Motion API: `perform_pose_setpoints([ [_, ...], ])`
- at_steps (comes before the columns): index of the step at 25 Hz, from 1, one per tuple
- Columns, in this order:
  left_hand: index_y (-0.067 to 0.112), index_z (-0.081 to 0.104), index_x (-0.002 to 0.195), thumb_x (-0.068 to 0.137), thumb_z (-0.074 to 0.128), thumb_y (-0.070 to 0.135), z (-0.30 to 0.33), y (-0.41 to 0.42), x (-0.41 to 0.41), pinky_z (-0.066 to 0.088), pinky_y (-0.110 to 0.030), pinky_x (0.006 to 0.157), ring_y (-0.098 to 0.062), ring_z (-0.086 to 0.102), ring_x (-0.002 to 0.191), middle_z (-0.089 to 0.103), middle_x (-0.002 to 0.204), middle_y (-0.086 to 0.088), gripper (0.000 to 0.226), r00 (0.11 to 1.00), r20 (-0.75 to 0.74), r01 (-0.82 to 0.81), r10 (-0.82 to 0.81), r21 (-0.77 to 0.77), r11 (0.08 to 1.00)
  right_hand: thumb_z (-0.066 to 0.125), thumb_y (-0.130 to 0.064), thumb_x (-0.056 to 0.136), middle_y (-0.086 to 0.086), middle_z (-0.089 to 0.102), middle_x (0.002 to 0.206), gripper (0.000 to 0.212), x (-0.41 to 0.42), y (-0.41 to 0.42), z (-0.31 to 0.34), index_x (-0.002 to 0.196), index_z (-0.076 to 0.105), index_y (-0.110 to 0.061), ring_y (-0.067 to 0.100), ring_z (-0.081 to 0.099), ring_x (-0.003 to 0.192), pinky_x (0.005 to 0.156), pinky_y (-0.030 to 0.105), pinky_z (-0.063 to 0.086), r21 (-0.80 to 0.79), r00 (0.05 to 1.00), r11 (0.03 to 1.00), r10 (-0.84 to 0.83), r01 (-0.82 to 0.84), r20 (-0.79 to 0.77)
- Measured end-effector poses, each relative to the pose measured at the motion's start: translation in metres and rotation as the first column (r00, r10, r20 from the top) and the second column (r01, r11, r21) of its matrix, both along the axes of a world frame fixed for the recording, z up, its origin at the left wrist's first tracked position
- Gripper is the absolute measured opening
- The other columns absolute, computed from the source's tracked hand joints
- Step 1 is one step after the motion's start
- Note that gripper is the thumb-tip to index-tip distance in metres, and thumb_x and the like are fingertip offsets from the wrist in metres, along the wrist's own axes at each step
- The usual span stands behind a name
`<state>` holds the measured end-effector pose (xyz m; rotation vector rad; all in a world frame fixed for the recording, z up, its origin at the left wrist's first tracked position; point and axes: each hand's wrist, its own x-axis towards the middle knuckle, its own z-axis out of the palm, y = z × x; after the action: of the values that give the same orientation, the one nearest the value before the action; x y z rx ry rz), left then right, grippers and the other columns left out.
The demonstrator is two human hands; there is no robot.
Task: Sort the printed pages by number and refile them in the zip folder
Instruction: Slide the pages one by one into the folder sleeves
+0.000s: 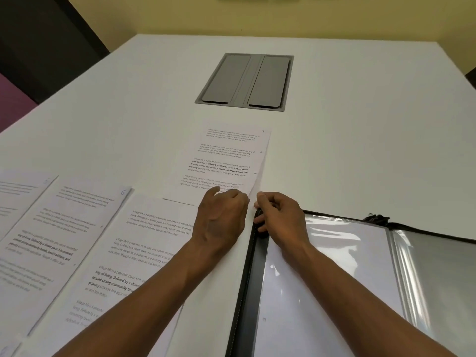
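White printed pages lay spread over the table as we worked at the near right corner of the page marked 4, which stretched away from our fingertips toward the grey hatch beyond. Our left hand rested palm down on that corner, fingers loosely bent over the paper; whether they pinched the sheet or only pressed it, we could not tell. Our right hand, just beside the left and nearly touching it, had its fingers curled, the tips at the page's lifted edge and the lower knuckles against the black spine of the zip folder, which lay open under and to the right of that wrist, its clear sleeves fanned out. Left of the left hand sat the page marked 6, a further page nearer our left forearm, and another sheet at the far left.

We judged the risks plain: the thin corner could crease or tear if both hands pulled against each other; the sheet could snag on the spine rather than enter a sleeve; the glossy sleeves could flop shut; and, with the loose pages overlapping and some numbers out of sight, one could be filed out of order
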<state>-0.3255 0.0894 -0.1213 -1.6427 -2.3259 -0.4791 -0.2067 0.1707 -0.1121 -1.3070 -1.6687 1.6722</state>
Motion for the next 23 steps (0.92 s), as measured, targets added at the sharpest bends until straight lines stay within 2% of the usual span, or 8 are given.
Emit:
perform_pose_setpoints([
  [4, 0.018, 0.057, 0.070, 0.091, 0.061, 0.013, 0.019, -0.003, 0.030, 0.045, -0.033, 0.085, -0.018, 0.054, 0.061, 0.062, 0.069, 0.003, 0.022, 0.995, 0.036, 0.089, -0.093, 0.105, 0.990, 0.059, -0.060, 0.092, 0.011, 0.074, 0.082, 0.047, -0.001, 0.018, 0.021, 0.093, 0.068, -0.014, 0.024, 0.064, 0.056, 0.053, 0.034, 0.052, -0.315, 0.992, 0.948, -0.087, 0.054, -0.092],
  [6, 0.017, 0.064, 0.077, 0.094, 0.060, 0.015, 0.020, -0.011, 0.051, 0.048, -0.035, 0.091, -0.019, 0.062, 0.070, 0.068, 0.078, 0.000, 0.017, 0.987, 0.049, 0.148, -0.152, 0.084, 0.985, 0.065, -0.048, 0.092, 0.012, 0.075, 0.093, 0.038, 0.006, 0.026, 0.026, 0.103, 0.069, -0.012, 0.023, 0.068, 0.063, 0.052, 0.032, 0.053, -0.295, 0.996, 0.955, -0.056, 0.034, -0.065],
  [8, 0.015, 0.073, 0.094, 0.095, 0.062, 0.021, 0.015, -0.020, 0.072, 0.050, -0.039, 0.100, -0.020, 0.070, 0.089, 0.075, 0.098, -0.004, 0.013, 0.984, 0.082, 0.150, -0.160, 0.112, 0.982, 0.066, -0.022, 0.094, 0.001, 0.076, 0.104, 0.014, 0.019, 0.027, 0.025, 0.107, 0.069, -0.020, 0.020, 0.074, 0.076, 0.055, 0.032, 0.058, -0.135, 1.000, 0.990, -0.030, 0.030, 0.005],
  [11, 0.015, 0.073, 0.115, 0.094, 0.062, 0.039, 0.015, -0.043, 0.102, 0.051, -0.042, 0.102, -0.017, 0.066, 0.112, 0.071, 0.121, -0.002, 0.033, 0.956, 0.282, 0.025, -0.080, 0.192, 0.981, 0.061, -0.010, 0.095, -0.014, 0.077, 0.090, 0.024, 0.048, 0.022, 0.031, 0.094, 0.065, -0.034, 0.015, 0.075, 0.075, 0.064, 0.040, 0.064, -0.015, 0.997, 0.997, -0.073, 0.073, -0.002],
  [15, 0.018, 0.070, 0.119, 0.090, 0.059, 0.047, 0.032, -0.087, 0.143, 0.053, -0.043, 0.099, -0.014, 0.059, 0.123, 0.065, 0.131, 0.001, 0.043, 0.855, 0.518, -0.135, -0.032, 0.281, 0.950, 0.061, -0.009, 0.098, -0.010, 0.078, 0.090, 0.026, 0.113, 0.003, 0.043, 0.110, 0.064, -0.032, 0.014, 0.076, 0.083, 0.071, 0.039, 0.062, -0.116, 0.984, 0.984, -0.146, 0.133, -0.104],
  [18, 0.023, 0.067, 0.118, 0.086, 0.068, 0.042, 0.037, -0.119, 0.186, 0.051, -0.045, 0.102, -0.017, 0.056, 0.128, 0.062, 0.133, 0.001, 0.038, 0.849, 0.528, -0.150, -0.015, 0.269, 0.951, 0.061, -0.008, 0.098, -0.007, 0.078, 0.095, 0.026, 0.185, -0.032, 0.044, 0.114, 0.063, -0.028, 0.013, 0.076, 0.088, 0.075, 0.030, 0.063, -0.212, 0.968, 0.960, -0.212, 0.181, -0.137],
  [21, 0.017, 0.072, 0.113, 0.087, 0.069, 0.041, 0.033, -0.137, 0.239, 0.048, -0.044, 0.105, -0.020, 0.052, 0.132, 0.063, 0.133, 0.000, 0.036, 0.857, 0.514, -0.108, -0.024, 0.224, 0.968, 0.062, -0.012, 0.096, -0.007, 0.078, 0.102, 0.024, 0.252, -0.071, 0.040, 0.116, 0.064, -0.026, 0.015, 0.075, 0.092, 0.080, 0.034, 0.062, -0.270, 0.955, 0.929, -0.285, 0.254, -0.081],
  [23, 0.013, 0.073, 0.112, 0.088, 0.066, 0.041, 0.030, -0.143, 0.274, 0.047, -0.048, 0.103, -0.023, 0.051, 0.132, 0.063, 0.132, -0.002, 0.038, 0.850, 0.525, -0.075, -0.037, 0.191, 0.979, 0.062, -0.014, 0.096, -0.009, 0.077, 0.103, 0.022, 0.289, -0.096, 0.038, 0.113, 0.065, -0.026, 0.015, 0.075, 0.091, 0.077, 0.034, 0.063, -0.308, 0.952, 0.910, -0.303, 0.279, -0.033],
])
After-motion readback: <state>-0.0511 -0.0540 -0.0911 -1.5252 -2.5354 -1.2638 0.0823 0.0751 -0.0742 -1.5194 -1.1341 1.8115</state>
